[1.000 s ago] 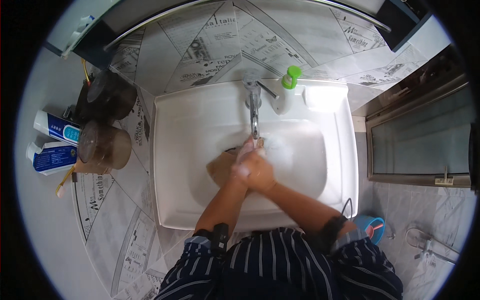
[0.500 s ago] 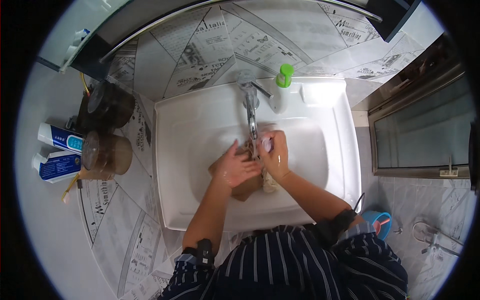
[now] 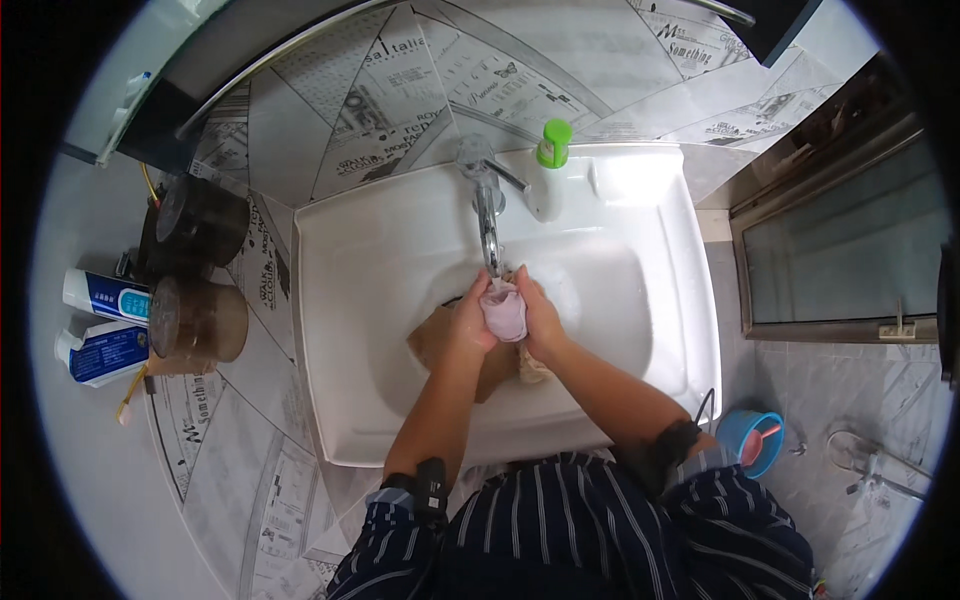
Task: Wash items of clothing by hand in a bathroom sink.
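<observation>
A small pale pink cloth is bunched between my two hands, just under the spout of the chrome tap. My left hand grips it from the left side, and my right hand closes on it from the right. Below them in the white washbasin lies a flat brown piece, perhaps fabric, partly covered by my left hand and wrist. A crumpled cream cloth shows beneath my right wrist.
A white pump bottle with a green top stands right of the tap. At the left, brownish lidded jars and blue-and-white toothpaste tubes sit by the wall. A blue bucket is on the floor at the right.
My left hand was spread flat, with the pink cloth balled in my right hand. Now both hands have come together around the cloth, which is opened out more beneath the tap.
</observation>
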Demonstrator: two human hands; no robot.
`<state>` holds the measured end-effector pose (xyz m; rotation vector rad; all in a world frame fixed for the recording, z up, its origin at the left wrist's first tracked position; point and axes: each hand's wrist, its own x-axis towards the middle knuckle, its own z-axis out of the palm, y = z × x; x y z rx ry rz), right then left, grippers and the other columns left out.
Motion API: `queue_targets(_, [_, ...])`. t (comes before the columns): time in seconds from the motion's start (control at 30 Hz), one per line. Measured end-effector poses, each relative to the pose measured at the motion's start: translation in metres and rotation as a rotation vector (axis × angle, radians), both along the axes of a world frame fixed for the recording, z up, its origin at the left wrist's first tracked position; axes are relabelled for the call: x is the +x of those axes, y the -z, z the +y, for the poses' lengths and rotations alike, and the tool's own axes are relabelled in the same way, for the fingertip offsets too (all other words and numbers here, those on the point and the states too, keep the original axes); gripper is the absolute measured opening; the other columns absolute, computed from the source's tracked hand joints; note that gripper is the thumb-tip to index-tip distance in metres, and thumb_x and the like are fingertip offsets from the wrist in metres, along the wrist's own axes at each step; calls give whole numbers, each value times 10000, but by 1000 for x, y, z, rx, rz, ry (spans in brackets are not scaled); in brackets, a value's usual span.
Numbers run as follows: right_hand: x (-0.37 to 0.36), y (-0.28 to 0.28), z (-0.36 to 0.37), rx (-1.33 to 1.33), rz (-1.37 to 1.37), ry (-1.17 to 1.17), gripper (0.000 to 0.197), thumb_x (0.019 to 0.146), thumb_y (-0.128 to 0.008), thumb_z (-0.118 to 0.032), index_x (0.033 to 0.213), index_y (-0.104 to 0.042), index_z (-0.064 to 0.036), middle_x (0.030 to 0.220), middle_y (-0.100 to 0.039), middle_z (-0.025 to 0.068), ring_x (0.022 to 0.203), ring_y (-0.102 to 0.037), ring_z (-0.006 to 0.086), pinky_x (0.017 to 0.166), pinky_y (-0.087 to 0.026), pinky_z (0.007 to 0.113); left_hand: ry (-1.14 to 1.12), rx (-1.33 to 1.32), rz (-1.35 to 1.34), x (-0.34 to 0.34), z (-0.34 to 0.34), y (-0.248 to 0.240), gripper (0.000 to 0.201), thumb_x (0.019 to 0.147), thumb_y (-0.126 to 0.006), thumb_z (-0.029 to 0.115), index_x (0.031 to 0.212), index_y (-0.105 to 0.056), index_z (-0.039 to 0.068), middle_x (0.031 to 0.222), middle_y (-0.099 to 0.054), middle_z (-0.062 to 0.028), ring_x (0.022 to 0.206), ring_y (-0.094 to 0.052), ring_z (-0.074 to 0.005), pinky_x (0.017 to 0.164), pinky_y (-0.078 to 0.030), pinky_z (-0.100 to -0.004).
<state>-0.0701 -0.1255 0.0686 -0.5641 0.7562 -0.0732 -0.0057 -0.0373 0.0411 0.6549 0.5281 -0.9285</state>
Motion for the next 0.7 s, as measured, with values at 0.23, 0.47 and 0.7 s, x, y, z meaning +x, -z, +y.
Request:
queue_targets(0.23, [23, 16, 5, -213, -98, -384, 321, 910, -532, -344, 1039, -568, -53, 910, -594, 47, 803, -563, 132, 710, -468, 279, 12, 751, -919, -3, 6, 3, 352, 930, -462, 364, 1022, -516, 29, 1074, -563, -127, 931, -558, -280, 828, -441, -400])
queue_targets(0.47, [50, 42, -35, -204, -61, -191, 286, 917, -502, -325, 919, -546, -43, 849, -588, 78, 769, -581, 171, 678, -494, 301, 409, 162, -22, -8, 18, -40, 453, 920, -473, 373, 1228, -409, 47, 1102, -550, -155, 1057, -526, -301, 906, -413, -412])
queue_targets(0.7, [62, 27, -23, -467, -253, -917, 398, 876, -588, -325, 1175, -536, -67, 1100, -577, 88, 971, -551, 165, 874, -438, 316, 421, -227, -144, 10, 49, 25, 310, 835, -595, 196, 1095, -492, 60, 959, -586, -103, 857, -602, -229, 745, -489, -335])
